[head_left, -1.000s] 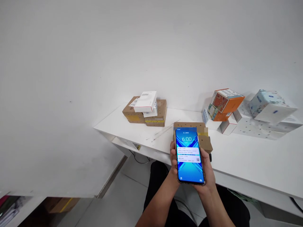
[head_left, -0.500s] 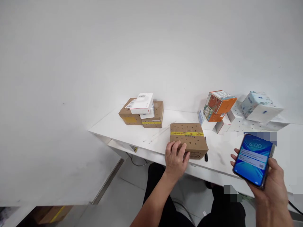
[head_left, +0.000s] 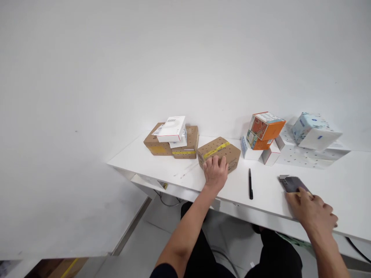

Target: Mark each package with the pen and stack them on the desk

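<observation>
— Where is the box (head_left: 219, 153)?
— Mid-frame on the table (head_left: 333, 185), left hand (head_left: 216, 172) spread flat against its near side.
— And the right hand (head_left: 311, 210)?
— Loosely curled over the phone (head_left: 290, 183) lying near the front edge; pen (head_left: 250, 183) between, bare tabletop around it.

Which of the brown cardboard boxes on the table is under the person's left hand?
The brown box with yellow tape nearest the table's front edge: the left hand rests on it. It stands alone, while the other two brown boxes carry white packages.

Print on the boxes (head_left: 219, 152) and labels is too small to read.
</observation>
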The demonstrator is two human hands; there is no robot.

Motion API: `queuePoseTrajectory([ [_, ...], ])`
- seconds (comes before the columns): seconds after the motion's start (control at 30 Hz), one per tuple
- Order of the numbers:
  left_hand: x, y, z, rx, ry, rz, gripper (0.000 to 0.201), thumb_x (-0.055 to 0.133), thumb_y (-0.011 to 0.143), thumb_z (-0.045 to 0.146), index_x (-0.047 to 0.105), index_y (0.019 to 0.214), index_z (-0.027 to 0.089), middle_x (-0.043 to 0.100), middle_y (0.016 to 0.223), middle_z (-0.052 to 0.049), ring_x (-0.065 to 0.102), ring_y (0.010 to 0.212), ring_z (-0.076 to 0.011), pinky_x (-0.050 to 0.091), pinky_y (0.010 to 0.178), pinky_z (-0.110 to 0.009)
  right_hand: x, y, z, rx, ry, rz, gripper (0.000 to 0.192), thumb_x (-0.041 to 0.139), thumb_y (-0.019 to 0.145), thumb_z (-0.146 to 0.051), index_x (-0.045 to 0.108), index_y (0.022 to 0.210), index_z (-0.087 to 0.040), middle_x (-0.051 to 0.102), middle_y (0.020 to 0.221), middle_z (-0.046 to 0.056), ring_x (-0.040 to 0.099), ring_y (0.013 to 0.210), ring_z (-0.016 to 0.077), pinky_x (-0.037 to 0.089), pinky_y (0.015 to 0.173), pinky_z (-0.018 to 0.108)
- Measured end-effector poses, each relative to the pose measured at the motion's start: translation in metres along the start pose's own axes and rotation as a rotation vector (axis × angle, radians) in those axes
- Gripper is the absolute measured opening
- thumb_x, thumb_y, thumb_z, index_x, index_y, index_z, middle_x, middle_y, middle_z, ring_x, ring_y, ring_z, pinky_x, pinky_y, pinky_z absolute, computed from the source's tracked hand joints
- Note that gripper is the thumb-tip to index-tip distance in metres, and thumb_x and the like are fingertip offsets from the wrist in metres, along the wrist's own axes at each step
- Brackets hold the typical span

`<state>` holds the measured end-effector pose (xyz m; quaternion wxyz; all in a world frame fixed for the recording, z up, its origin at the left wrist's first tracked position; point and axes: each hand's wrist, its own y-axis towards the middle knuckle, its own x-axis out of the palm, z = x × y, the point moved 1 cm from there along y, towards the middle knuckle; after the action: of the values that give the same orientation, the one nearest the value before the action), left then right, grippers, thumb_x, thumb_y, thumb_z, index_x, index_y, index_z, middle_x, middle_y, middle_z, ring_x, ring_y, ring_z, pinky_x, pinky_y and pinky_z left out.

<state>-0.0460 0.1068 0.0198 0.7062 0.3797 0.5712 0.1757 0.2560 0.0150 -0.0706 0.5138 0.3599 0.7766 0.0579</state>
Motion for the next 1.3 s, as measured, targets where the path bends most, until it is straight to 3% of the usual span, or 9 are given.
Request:
queuePoseTrajectory([
  [0.2,0.043,0.043,-0.017,-0.02,0.087,-0.132,0.027,0.045,0.09,0.027,0.06,0.111,0.02,0.059,0.1,-0.014,0.052,0.091,-0.0278,0.037,0.076,-0.042,0.017,0.012,0.01,0.097,-0.194,-0.027,0.055,0.054,0.067,-0.061,0.072,0.097,-0.018,0.061,0.09,0.029,0.053,0.09,0.052,0.034,0.062,0.065],
  [0.37,0.076,0.08,-0.021,-0.022,0.087,-0.229,0.034,0.032,0.092,0.016,0.058,0.113,0.017,0.058,0.1,-0.016,0.049,0.092,-0.0274,0.034,0.073,-0.041,0.013,0.012,-0.01,-0.038,-0.121,0.099,0.053,0.049,0.076,-0.059,0.07,0.098,-0.016,0.058,0.108,0.031,0.047,0.105,0.0515,0.035,0.069,0.067],
  [0.5,0.097,0.104,-0.022,-0.019,0.052,-0.247,0.04,0.028,0.091,0.01,0.057,0.117,0.016,0.057,0.102,-0.017,0.048,0.096,-0.0278,0.032,0.076,-0.041,0.015,0.0,-0.046,-0.247,0.035,0.063,0.04,0.046,0.087,-0.045,0.068,0.102,-0.014,0.062,0.105,0.02,0.057,0.1,0.0328,0.044,0.083,0.05],
  [0.6,0.105,0.12,-0.022,-0.02,0.023,-0.26,0.041,0.034,0.088,0.01,0.055,0.122,0.019,0.055,0.111,-0.016,0.046,0.105,-0.0289,0.033,0.082,-0.043,0.022,-0.01,-0.064,-0.278,0.264,0.013,0.03,0.047,0.089,-0.038,0.067,0.097,-0.017,0.064,0.094,0.012,0.061,0.076,0.0204,0.049,0.073,0.035],
  [0.73,0.099,0.139,-0.008,-0.104,-0.268,-0.267,0.049,0.05,0.085,0.023,0.044,0.134,0.025,0.043,0.134,-0.013,0.036,0.126,-0.0295,0.028,0.101,-0.046,0.026,-0.017,-0.067,-0.217,0.415,0.022,0.023,0.05,0.088,-0.035,0.066,0.09,-0.018,0.065,0.082,0.008,0.058,0.062,0.015,0.048,0.063,0.029],
  [0.93,0.088,0.164,0.054,0.008,-0.997,-0.391,0.108,0.074,0.064,0.056,0.008,0.147,0.033,0.017,0.153,-0.011,0.015,0.142,-0.0332,0.02,0.11,-0.05,0.022,-0.014,-0.063,-0.172,0.478,0.046,0.02,0.051,0.089,-0.032,0.064,0.085,-0.017,0.064,0.077,0.006,0.056,0.059,0.014,0.045,0.058,0.028],
  [1.07,0.098,0.176,0.084,-0.086,-1.154,-0.416,0.121,0.083,0.053,0.049,0.007,0.146,0.031,0.02,0.151,-0.015,0.02,0.139,-0.0369,0.02,0.11,-0.054,0.023,-0.015,-0.062,-0.166,0.476,0.029,0.02,0.051,0.089,-0.033,0.064,0.086,-0.017,0.063,0.074,0.005,0.057,0.059,0.0142,0.045,0.06,0.028],
  [1.17,0.09,0.172,0.084,-0.122,-1.244,-0.336,0.111,0.081,0.057,0.041,0.013,0.143,0.03,0.022,0.149,-0.013,0.023,0.139,-0.0334,0.024,0.11,-0.049,0.023,-0.016,-0.061,-0.144,0.463,0.022,0.022,0.05,0.089,-0.034,0.064,0.085,-0.017,0.063,0.073,0.005,0.056,0.058,0.0143,0.045,0.06,0.028],
  [1.3,0.036,0.14,0.048,-0.124,-1.306,-0.25,0.099,0.078,0.063,0.041,0.017,0.141,0.031,0.024,0.148,-0.011,0.028,0.137,-0.0307,0.031,0.108,-0.045,0.023,-0.015,-0.058,-0.094,0.468,0.027,0.026,0.05,0.088,-0.037,0.065,0.085,-0.016,0.065,0.073,0.005,0.057,0.058,0.015,0.045,0.06,0.028],
])
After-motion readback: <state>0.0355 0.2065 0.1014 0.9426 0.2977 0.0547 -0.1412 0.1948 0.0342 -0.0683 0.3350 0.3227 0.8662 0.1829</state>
